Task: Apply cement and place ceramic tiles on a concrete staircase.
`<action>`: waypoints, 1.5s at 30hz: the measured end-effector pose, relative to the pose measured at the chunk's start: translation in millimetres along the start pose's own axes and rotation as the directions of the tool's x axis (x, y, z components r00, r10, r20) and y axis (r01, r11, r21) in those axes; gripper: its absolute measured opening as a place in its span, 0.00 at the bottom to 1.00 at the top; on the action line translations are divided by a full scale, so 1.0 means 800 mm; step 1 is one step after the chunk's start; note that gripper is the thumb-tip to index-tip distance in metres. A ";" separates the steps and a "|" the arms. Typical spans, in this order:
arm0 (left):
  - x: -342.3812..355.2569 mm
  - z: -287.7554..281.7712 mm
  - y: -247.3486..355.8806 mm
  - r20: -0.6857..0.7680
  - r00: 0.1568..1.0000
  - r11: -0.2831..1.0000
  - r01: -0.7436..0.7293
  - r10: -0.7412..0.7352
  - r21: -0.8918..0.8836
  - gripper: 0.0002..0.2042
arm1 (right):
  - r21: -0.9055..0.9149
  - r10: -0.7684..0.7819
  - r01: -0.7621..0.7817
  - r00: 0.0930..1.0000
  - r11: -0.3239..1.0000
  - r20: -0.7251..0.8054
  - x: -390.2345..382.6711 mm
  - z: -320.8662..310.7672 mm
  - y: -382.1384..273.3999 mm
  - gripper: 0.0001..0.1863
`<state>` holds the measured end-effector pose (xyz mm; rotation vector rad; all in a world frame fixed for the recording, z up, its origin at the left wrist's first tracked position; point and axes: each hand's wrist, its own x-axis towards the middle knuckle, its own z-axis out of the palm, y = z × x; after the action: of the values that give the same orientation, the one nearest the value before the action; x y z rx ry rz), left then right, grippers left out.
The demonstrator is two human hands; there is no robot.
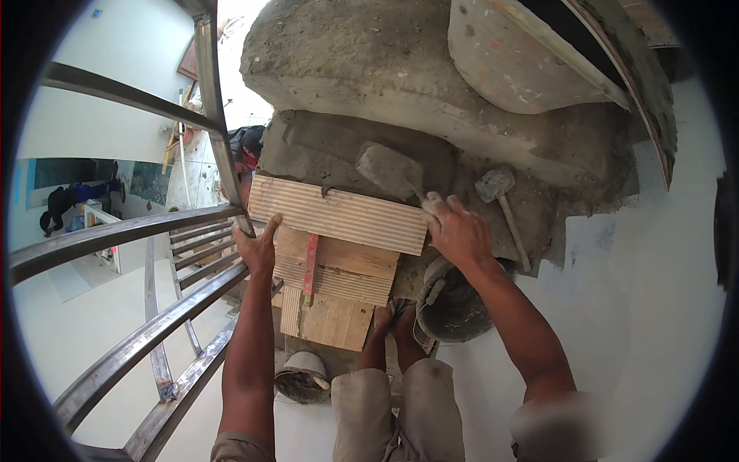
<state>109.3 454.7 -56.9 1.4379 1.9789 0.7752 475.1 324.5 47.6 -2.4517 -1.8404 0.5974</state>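
A long ribbed, wood-coloured board [331,212] lies crosswise before me, along the front of a wet mortar bed [308,154]. My left hand [256,248] is at its left end beside a metal rail post, thumb against the lower edge; its other fingers are partly hidden. At the board's right end, my right hand [462,233] is closed round the handle end of a trowel [390,169], whose mortar-covered blade rests over the bed. Just right of this hand lies a mallet [495,185] with a pale handle.
Lower ribbed steps [335,281] carry a red level [310,269]. A dark bucket [454,308] stands by my feet, a smaller bucket [302,377] lower left. Metal railings [154,323] fill the left side. A large mortar-stained basin [531,58] sits above. Another person [69,204] bends far left.
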 end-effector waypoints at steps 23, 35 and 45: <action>0.006 -0.008 -0.010 -0.025 0.999 0.999 -0.035 0.036 0.040 0.50 | 0.960 0.477 -0.278 0.839 -0.038 0.262 -0.053 0.062 -0.116 0.17; 0.004 -0.011 -0.005 -0.019 0.999 0.998 -0.043 0.042 -0.050 0.40 | 0.937 0.416 -0.348 0.849 -0.024 0.326 0.045 0.070 -0.217 0.14; -0.002 -0.009 0.012 -0.060 0.998 0.999 -0.036 0.037 0.005 0.39 | 0.404 0.211 -0.270 0.960 0.874 0.185 0.075 0.031 -0.194 0.18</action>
<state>110.2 454.7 -45.0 1.4729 2.0049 0.8400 338.5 422.1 44.6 -2.3909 -1.2600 1.0753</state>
